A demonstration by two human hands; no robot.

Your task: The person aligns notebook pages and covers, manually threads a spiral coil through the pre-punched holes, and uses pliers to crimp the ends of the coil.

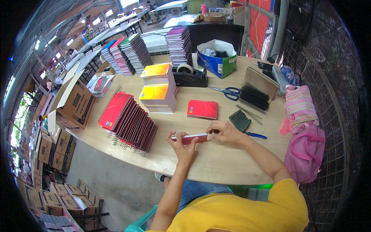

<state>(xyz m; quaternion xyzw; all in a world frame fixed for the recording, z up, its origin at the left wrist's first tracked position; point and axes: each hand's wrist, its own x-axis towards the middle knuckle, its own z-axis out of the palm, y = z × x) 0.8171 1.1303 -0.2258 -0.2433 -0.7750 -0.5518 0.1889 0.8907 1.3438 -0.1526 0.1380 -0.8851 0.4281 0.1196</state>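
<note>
- Nearest the camera, a yellow shirt fills the lower edge, cut off by the frame; two bare forearms rise from it toward a round wooden table point(216, 162).
- The left hand point(181, 145) is closed around the near end of a small red notebook point(191, 138), thumb on top, fingers curled beneath and hidden.
- The right hand point(224, 131) pinches the notebook's far end; its fingertips cover that end, so what they touch there cannot be made out.
- The notebook is held edge-on just above the tabletop, near the front edge, so only its thin pale edge and a red strip show.
- Just beyond the right hand lie a dark green tool point(239, 120) and a blue pen point(257, 135), partly hidden by the wrist.
- To the left, a slanted row of red spiral notebooks point(129, 120) leans like fallen dominoes, with loose wire coils beneath it.
- In the middle sits a flat red booklet pile point(203, 109); behind it a stack of orange-covered notebooks point(158, 91).
- To the right are blue-handled scissors point(228, 92) and black binding combs point(254, 96).
- Pink bags point(303, 135) hang at the table's right rim.
- Farther back stand a black tape dispenser point(190, 75), a blue-green box point(217, 58) with unclear contents, and tall notebook stacks point(127, 54).
- At far left, cardboard cartons point(75, 104) curve with the lens distortion; details there are blurred.
</note>
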